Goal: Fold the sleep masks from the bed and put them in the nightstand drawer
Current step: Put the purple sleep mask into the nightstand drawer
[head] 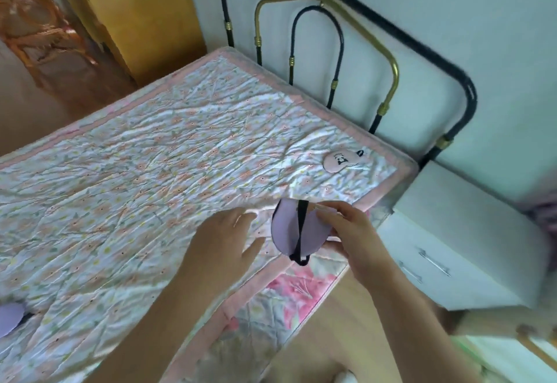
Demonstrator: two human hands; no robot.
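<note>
My right hand [346,232] pinches a folded lilac sleep mask [286,229] with a black strap, held just above the bed's near right edge. Beside it, my left hand [226,238] hovers over the quilt with fingers spread and nothing in it. A pink sleep mask [339,161] with a panda print lies flat near the bed's far right corner. Another lilac mask [10,318] lies at the left edge of the view, partly cut off. The white nightstand [470,232] stands right of the bed, its drawers with metal handles [434,262] closed.
The bed [150,156] has a wrinkled floral quilt with a pink border. A black and brass metal headboard [391,75] stands against the wall. A rattan chair [39,30] and a yellow cushion [144,21] are beyond the bed. Wooden floor shows below the nightstand.
</note>
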